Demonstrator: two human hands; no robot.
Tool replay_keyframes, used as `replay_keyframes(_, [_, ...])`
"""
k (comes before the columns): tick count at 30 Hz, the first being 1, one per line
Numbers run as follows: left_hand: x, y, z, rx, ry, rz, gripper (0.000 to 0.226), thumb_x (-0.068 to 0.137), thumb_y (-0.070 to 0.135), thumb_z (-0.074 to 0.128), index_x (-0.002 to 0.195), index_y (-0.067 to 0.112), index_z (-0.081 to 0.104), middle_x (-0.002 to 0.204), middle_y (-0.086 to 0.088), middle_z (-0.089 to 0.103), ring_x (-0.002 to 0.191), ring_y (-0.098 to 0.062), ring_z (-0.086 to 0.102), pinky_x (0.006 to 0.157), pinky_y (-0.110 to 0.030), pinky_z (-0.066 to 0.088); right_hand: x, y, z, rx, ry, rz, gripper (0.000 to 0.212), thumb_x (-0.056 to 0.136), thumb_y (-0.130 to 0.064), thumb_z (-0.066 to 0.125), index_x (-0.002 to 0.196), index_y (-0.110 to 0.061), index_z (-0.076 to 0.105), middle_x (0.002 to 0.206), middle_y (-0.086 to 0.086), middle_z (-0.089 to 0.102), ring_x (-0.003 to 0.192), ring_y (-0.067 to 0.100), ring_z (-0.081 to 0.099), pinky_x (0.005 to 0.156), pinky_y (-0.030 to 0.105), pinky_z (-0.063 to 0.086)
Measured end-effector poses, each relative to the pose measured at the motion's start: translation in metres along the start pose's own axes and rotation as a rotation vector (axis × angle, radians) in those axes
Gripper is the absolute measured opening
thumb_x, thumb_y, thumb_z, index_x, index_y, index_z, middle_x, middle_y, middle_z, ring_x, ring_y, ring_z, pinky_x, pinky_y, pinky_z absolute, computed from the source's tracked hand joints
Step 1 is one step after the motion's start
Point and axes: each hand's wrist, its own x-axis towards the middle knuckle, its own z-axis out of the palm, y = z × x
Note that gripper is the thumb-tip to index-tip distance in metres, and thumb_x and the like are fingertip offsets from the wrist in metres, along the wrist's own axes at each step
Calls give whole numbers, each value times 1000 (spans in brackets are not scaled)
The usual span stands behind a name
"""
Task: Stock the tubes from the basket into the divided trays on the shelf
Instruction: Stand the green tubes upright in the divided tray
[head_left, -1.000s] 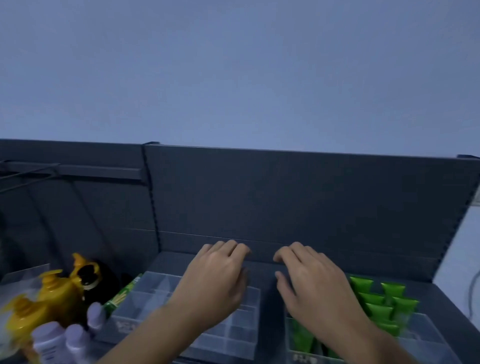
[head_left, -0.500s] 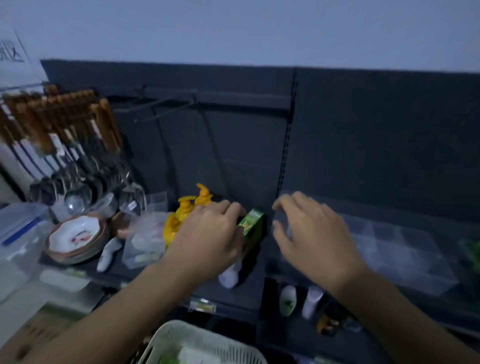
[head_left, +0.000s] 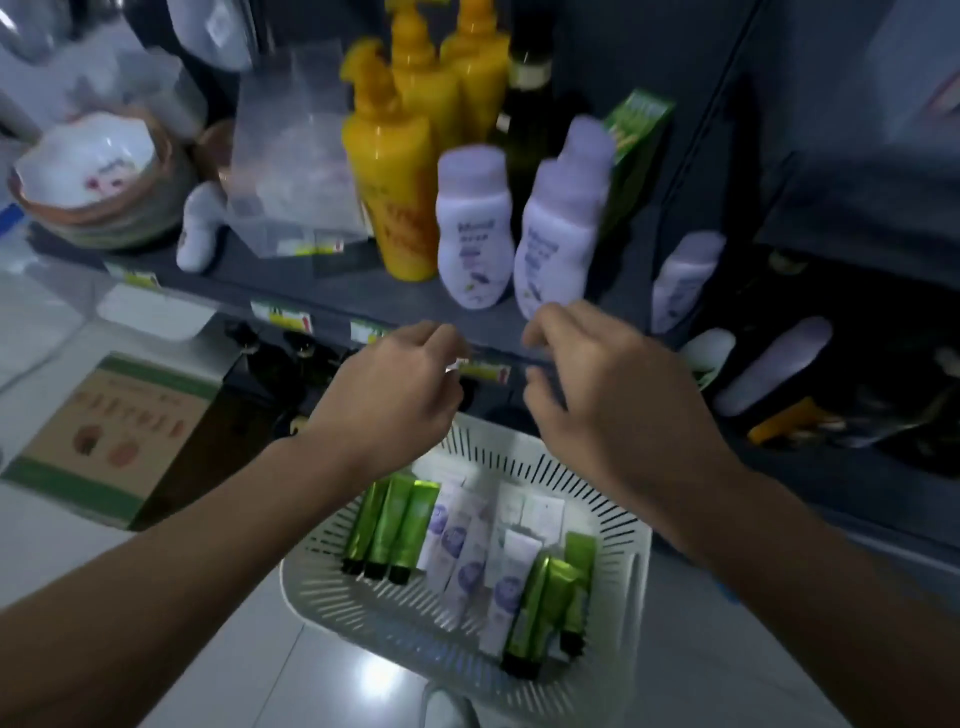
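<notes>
A white slatted basket (head_left: 618, 587) sits on the floor below me. Inside lie green tubes (head_left: 390, 525) at the left, white-and-lilac tubes (head_left: 460, 540) in the middle and more green tubes (head_left: 540, 603) at the right. My left hand (head_left: 389, 395) and my right hand (head_left: 602, 395) hover side by side above the basket's far rim, fingers loosely curled, holding nothing. The divided trays are out of view.
A dark shelf edge (head_left: 322, 296) runs just beyond my hands, carrying yellow pump bottles (head_left: 400, 156), lilac bottles (head_left: 472, 228), a green box (head_left: 634, 140) and stacked bowls (head_left: 88, 176). A cardboard box (head_left: 109, 441) stands on the floor at left. Lower shelf items lie at right.
My view has swung from the trays on the upper shelf down to the basket on the floor. Both hands have come down with it, still empty.
</notes>
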Motion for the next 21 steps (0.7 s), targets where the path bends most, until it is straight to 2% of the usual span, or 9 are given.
replay_keyframes(3, [-26,-29,55,-15,-104,-79,25,89,28,45,110,20,57,106,-3,61,87,-35,64,66,-41,53,-23,-6,70,74,-129,49,16,86,-20,63,100,-19,56,95,0,59,85,26,60,57,33,45])
replay_keyframes(5, [-43,-45,86,40,-202,-130,24,90,19,51,113,17,58,112,-5,62,92,-35,64,67,-34,46,-38,-13,114,92,-251,50,19,90,-24,57,109,-20,54,103,-1,58,94,24,61,65,35,48])
replay_keyframes(8, [-62,-63,122,176,-398,-189,36,87,5,53,122,12,54,121,-12,58,104,-37,62,76,-45,52,-53,-23,173,124,-367,61,26,96,-24,52,122,-19,50,118,1,56,106,23,59,78,37,52])
replay_keyframes(10, [-68,-74,142,307,-479,-161,47,86,3,53,133,10,48,129,-12,54,118,-34,56,87,-44,52,-55,-27,213,159,-402,71,33,97,-27,53,129,-19,48,127,2,52,114,23,55,82,38,52])
replay_keyframes(13, [-68,-89,167,538,-533,-39,58,91,9,51,147,6,36,142,-13,48,133,-34,40,108,-45,35,-48,-24,271,152,-450,91,46,94,-36,57,133,-16,45,129,6,46,121,26,46,85,37,47])
replay_keyframes(15, [-64,-96,182,603,-544,-1,57,94,18,52,147,5,36,145,-13,47,135,-35,34,111,-46,30,-39,-20,302,96,-485,92,63,85,-42,65,136,-13,41,128,9,41,123,29,40,90,38,44])
replay_keyframes(18, [-60,-98,201,611,-599,16,63,94,41,58,144,7,40,147,-12,46,137,-35,28,111,-46,29,-27,-13,333,32,-585,105,92,72,-49,72,144,-12,29,134,13,33,125,32,30,101,38,35])
replay_keyframes(21, [-62,-97,212,608,-681,8,67,93,44,59,145,7,40,146,-14,46,138,-36,26,113,-48,25,-24,-13,346,9,-680,75,85,68,-55,74,134,-13,41,131,12,32,123,33,27,108,41,31])
